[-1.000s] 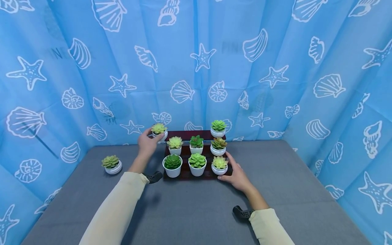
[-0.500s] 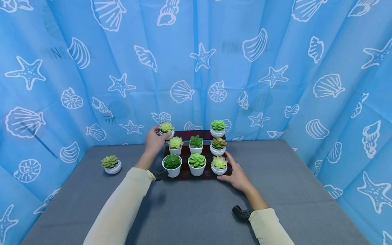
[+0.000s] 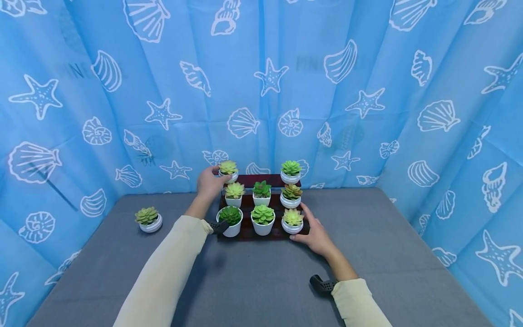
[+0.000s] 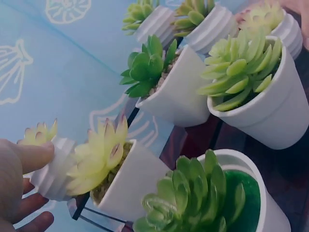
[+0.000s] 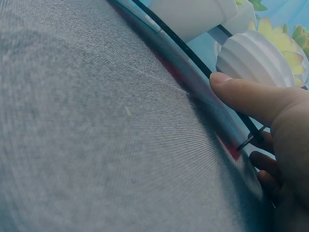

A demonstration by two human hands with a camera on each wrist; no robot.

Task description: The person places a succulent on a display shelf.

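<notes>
My left hand (image 3: 207,187) pinches a small potted succulent (image 3: 229,167) with pale yellow-green leaves and a ribbed white pot (image 4: 58,171). It is at the left end of the top tier of a dark red three-tier shelf (image 3: 258,180); whether its base touches the tier I cannot tell. My right hand (image 3: 317,234) grips the shelf's lower right corner, thumb over the black front rail (image 5: 193,57) and fingers curled by the end. Beside that thumb stands a yellow-green succulent (image 3: 293,218) in a ribbed white pot (image 5: 253,60).
Several other potted succulents fill the lower tiers, among them a dark green one (image 3: 230,217). Another succulent (image 3: 291,169) stands on the top tier's right end. One more potted succulent (image 3: 149,219) stands left on the grey table (image 3: 261,281). A blue shell-print curtain (image 3: 265,122) hangs behind.
My left hand has carried the pale succulent rightward, from beside the shelf to the left end of its top tier. The right hand has stayed in place.
</notes>
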